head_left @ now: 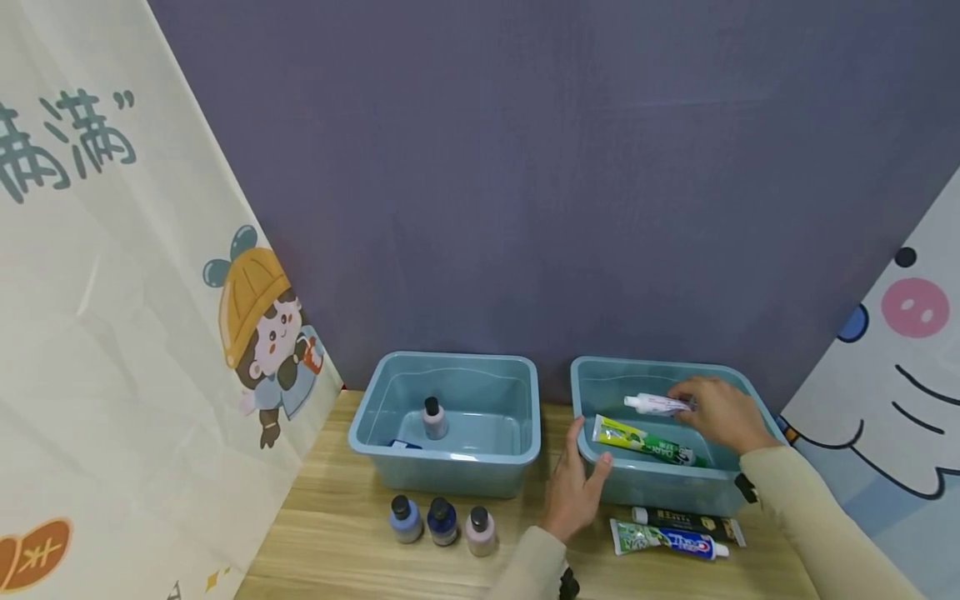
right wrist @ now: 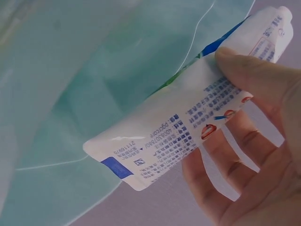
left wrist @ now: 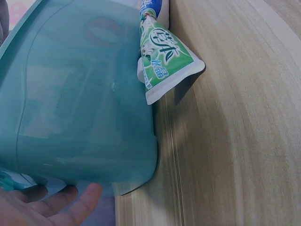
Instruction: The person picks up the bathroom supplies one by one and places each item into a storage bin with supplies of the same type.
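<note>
My right hand (head_left: 720, 412) is over the right-hand blue bin (head_left: 750, 481). It grips a white toothpaste tube (head_left: 654, 405) between thumb and fingers; the right wrist view shows the printed back of that tube (right wrist: 155, 136). Below it, a yellow-and-green toothpaste tube (head_left: 637, 439) lies inside the bin. My left hand (head_left: 572, 492) rests at the bin's near left corner, thumb in front and fingers along the side. In the left wrist view its fingers (left wrist: 87, 200) lie against the bin wall. A green-and-blue toothpaste tube (head_left: 663, 539) and a black tube (head_left: 690, 523) lie in front of the bin.
The left-hand blue bin (head_left: 450, 475) holds a small pale bottle with a black cap (head_left: 433, 419) and a dark blue thing (head_left: 405, 444), mostly hidden. A light blue bottle (head_left: 406, 521), a dark blue bottle (head_left: 442, 523) and a pink bottle (head_left: 480, 533) stand before it on the wooden table (head_left: 337, 533).
</note>
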Available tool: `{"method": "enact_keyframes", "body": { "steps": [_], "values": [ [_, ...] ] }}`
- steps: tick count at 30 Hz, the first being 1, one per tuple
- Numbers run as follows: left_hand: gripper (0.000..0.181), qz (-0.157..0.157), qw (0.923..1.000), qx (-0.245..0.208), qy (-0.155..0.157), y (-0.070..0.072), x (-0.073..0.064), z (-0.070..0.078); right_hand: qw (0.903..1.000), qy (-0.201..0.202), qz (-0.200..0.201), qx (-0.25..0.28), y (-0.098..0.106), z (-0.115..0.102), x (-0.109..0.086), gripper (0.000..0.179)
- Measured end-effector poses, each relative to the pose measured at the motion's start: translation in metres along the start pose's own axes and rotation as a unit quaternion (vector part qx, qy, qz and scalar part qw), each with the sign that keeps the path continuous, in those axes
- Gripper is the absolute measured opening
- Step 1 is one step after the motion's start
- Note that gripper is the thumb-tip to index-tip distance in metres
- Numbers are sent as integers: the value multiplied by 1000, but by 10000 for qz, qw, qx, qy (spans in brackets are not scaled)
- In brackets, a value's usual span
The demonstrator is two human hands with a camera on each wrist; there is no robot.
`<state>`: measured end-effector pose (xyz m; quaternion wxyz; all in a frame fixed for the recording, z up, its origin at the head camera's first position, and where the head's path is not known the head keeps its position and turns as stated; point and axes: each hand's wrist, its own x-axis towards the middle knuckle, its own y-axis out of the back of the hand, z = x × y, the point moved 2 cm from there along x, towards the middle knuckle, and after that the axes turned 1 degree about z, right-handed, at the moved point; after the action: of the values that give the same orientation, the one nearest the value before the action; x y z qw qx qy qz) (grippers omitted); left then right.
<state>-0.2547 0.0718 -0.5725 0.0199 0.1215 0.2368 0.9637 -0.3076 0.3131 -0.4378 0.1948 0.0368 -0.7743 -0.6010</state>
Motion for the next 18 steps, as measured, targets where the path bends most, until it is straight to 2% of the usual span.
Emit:
{"method": "enact_keyframes", "body": {
  "steps": [18],
  "values": [
    [66, -47, 9999, -53, 82, 4, -2, 3, 9991, -61, -426, -48, -2, -4, 17, 19]
  ]
}}
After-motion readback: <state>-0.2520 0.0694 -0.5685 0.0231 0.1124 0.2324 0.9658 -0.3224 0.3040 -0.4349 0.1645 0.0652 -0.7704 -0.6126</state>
